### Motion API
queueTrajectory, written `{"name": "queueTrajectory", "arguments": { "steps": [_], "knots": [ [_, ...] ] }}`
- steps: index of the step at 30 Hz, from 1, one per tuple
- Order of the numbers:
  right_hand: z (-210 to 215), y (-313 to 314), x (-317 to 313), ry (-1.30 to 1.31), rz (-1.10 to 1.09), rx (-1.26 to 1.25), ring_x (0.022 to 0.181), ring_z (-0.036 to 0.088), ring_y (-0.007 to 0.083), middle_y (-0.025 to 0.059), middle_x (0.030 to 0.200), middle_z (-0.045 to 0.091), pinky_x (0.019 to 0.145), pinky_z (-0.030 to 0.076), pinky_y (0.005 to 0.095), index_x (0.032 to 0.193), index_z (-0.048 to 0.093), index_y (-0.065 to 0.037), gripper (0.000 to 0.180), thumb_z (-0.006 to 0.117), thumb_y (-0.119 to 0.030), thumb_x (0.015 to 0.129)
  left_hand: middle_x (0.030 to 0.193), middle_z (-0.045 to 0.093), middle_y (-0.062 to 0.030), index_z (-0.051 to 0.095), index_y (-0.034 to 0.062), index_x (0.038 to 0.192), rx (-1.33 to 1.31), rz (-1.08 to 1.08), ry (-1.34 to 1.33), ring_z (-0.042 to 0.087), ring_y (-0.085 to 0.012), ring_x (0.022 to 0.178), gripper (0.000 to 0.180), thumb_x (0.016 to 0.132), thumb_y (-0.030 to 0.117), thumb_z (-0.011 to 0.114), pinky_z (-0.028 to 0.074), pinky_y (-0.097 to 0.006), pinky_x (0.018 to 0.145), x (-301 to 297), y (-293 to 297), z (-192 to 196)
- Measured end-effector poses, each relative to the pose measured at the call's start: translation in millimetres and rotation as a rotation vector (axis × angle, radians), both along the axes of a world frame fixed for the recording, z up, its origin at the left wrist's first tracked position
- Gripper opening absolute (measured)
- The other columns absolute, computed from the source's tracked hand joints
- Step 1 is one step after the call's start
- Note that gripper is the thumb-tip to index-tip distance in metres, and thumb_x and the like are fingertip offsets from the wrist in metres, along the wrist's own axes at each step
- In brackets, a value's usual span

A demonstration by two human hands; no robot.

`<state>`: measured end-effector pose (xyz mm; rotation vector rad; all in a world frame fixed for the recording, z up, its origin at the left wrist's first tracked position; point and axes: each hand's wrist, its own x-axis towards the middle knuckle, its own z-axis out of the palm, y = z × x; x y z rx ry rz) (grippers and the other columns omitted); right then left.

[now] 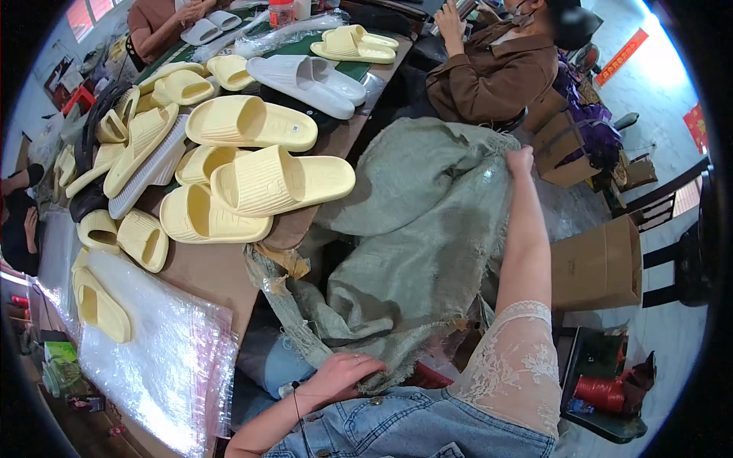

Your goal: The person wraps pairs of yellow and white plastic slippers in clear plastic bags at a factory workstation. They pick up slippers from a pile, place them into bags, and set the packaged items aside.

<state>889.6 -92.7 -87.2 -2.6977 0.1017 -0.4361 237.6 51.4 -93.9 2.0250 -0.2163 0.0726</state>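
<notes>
Clutching frayed grey-green woven sack [427, 237] in right hand [520, 159]; touching near edge with left hand [347, 374], cannot tell if clamped. Could rip at fraying if yanked.

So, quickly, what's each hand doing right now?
Left hand: at the near edge of the grey-green woven sack; whether it grips cannot be told.
Right hand: closed, holding the sack's far right edge.
</notes>
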Motion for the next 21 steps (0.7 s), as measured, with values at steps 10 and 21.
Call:
{"name": "queueTrajectory", "arguments": {
  "steps": [10,21],
  "knots": [
    [-34,3,-55,0.074,0.0,-0.045,0.119,0.059,0.0333,0.0134,0.119,0.063,0.097,0.049,0.0443,0.116,0.063,-0.012,0.031,0.059,-0.013,0.085,0.105,0.069,-0.0101,0.063,0.0089,0.115,0.034,-0.04,0.095,0.067,-0.0301,0.1,0.05,0.066,0.004,0.071,0.054,-0.039,0.085,3,-2,-9],
    [-47,41,-92,0.073,0.375,0.375,0.109,0.064,0.0322,0.0183,0.119,0.065,0.095,0.049,0.0387,0.124,0.06,-0.005,0.05,0.076,-0.02,0.08,0.105,0.068,-0.0095,0.062,0.01,0.117,0.121,-0.061,0.088,0.066,-0.0305,0.099,0.06,0.06,0.013,0.078,0.053,-0.041,0.086,2,-9,-16]
  ]
}}
